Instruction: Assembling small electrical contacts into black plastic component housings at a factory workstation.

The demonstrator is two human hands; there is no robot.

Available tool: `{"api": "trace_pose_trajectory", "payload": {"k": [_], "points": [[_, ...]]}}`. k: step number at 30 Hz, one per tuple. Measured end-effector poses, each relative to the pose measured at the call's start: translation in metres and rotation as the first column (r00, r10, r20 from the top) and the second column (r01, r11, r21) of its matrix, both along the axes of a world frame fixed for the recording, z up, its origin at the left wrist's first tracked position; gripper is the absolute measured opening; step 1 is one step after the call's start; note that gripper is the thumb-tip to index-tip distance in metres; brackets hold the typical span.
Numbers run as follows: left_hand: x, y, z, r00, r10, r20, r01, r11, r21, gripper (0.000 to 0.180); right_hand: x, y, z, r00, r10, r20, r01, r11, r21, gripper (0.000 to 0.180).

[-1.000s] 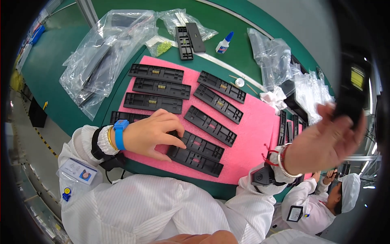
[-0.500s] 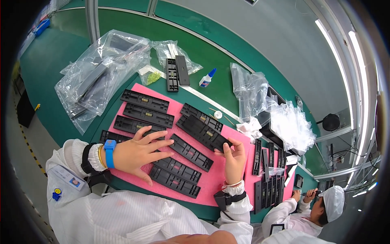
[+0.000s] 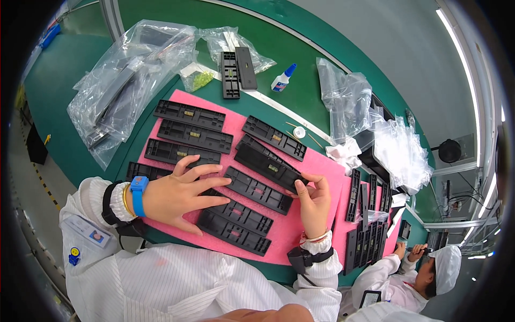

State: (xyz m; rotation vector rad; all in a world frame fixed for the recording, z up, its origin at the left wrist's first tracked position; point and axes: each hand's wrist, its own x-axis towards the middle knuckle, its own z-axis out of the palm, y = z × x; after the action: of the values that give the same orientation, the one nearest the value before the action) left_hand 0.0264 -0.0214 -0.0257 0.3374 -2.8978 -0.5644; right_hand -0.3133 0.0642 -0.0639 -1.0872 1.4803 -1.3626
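My right hand (image 3: 314, 206) pinches the right end of a flat black cover strip (image 3: 257, 161) between thumb and fingers. The strip lies over a ribbed black housing, whose far edge shows, and a small yellowish vial appears through the strip's window. My left hand (image 3: 185, 196) is spread, palm down, over other black housings on the pink foam sheet (image 3: 300, 241). Its fingertips lie close to a housing with a slot in its middle (image 3: 257, 190); whether they touch it is unclear. Another housing with a yellowish vial (image 3: 273, 138) lies just beyond the strip.
More housings (image 3: 196, 135) lie at the left; several black pieces (image 3: 370, 236) at the right. Beyond are a blue-capped bottle (image 3: 283, 78), a small white pot (image 3: 299, 132), sticks, clear plastic bags (image 3: 139, 70) and a black bin (image 3: 367, 161). A co-worker (image 3: 413, 273) sits at the right.
The view has shifted, so the table things appear a little differently placed. The far edge of the housing under the cover strip shows more now. Both hands keep nearly the same pose.
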Motion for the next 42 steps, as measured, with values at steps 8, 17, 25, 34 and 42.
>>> {"api": "trace_pose_trajectory", "payload": {"k": [8,17,25,34,42], "points": [[0.002,-0.001,-0.006,0.999,-0.02,-0.025,0.019,0.999,-0.027,0.072,0.007,0.001,0.017,0.999,0.018,-0.038,-0.013,0.994,0.111,0.018],[0.002,0.002,-0.007,0.998,-0.034,-0.053,0.033,0.999,-0.027,0.07,0.002,0.006,0.007,0.992,0.035,-0.119,-0.024,0.995,0.093,0.012],[0.003,-0.003,-0.003,0.997,-0.042,-0.064,0.041,0.999,-0.005,0.067,0.005,-0.001,0.012,0.975,0.003,-0.224,0.024,0.993,0.12,0.013],[0.012,0.001,-0.013,0.984,-0.073,-0.161,0.079,0.996,0.033,0.07,0.01,-0.002,0.011,0.906,0.036,-0.421,-0.012,0.998,0.06,0.008],[0.011,0.0,-0.025,0.959,-0.101,-0.265,0.097,0.995,-0.025,0.073,0.003,0.001,0.002,0.869,0.028,-0.494,-0.089,0.991,-0.102,0.007]]}}
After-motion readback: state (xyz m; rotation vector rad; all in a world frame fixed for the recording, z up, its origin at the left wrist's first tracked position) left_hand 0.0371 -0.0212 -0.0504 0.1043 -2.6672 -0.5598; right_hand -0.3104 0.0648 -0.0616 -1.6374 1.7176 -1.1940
